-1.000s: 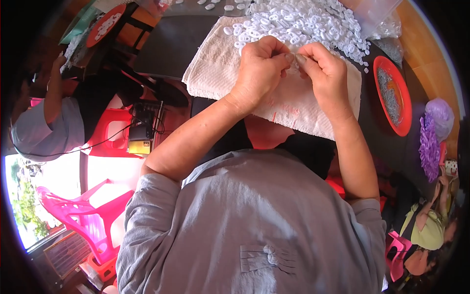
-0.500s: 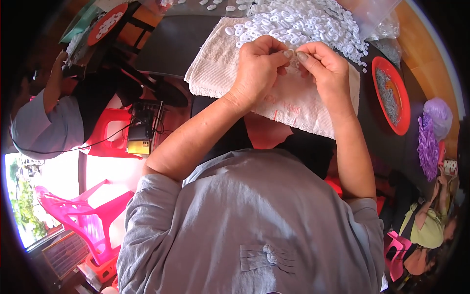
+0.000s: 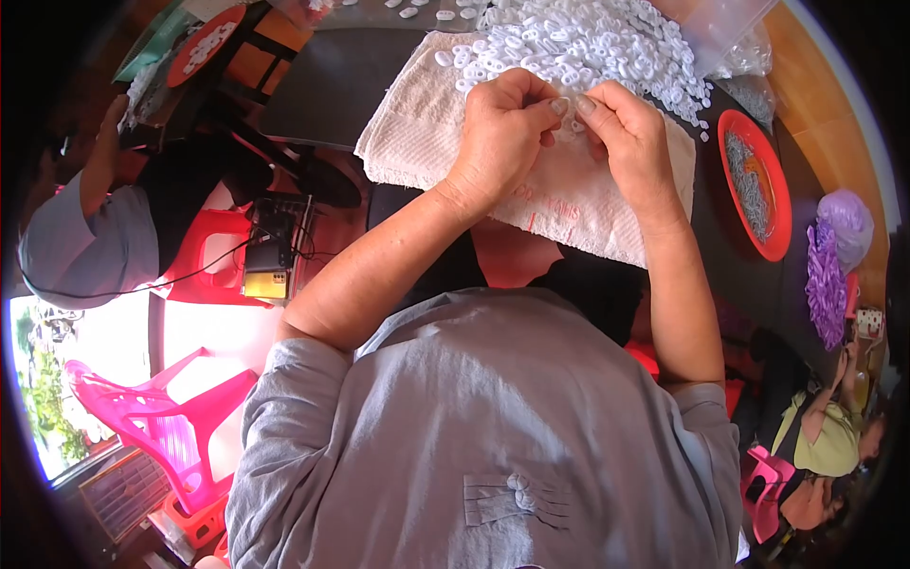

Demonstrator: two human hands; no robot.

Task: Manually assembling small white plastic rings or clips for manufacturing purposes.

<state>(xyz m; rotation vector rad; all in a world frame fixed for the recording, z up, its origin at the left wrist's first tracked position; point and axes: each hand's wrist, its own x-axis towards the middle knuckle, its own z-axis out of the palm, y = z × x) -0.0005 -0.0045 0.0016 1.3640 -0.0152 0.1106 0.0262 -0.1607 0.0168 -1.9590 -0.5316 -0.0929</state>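
Note:
My left hand [image 3: 507, 123] and my right hand [image 3: 627, 133] meet over a folded cream towel [image 3: 408, 133], thumbs and forefingers pinched close together. Between the thumb tips shows a small white plastic piece [image 3: 571, 121], pinched by my left hand. My right fingertips are closed right beside it; whether they hold something else is too small to tell. Just beyond my hands lies a large heap of white oval plastic pieces [image 3: 588, 43], some with slots, spilling onto the towel's far edge.
At the right is a red plate [image 3: 779, 223] of thin silvery metal parts. Clear plastic bags [image 3: 749, 57] stand behind it, near a purple bundle [image 3: 829, 284]. Another person [image 3: 90, 237] sits at the left by a red plate [image 3: 180, 71] of white pieces; one more person [image 3: 825, 436] is at the right.
My right hand has shifted slightly, its fingertips a little farther from the left ones, and the white piece between them shows more plainly. My left hand stays nearly still.

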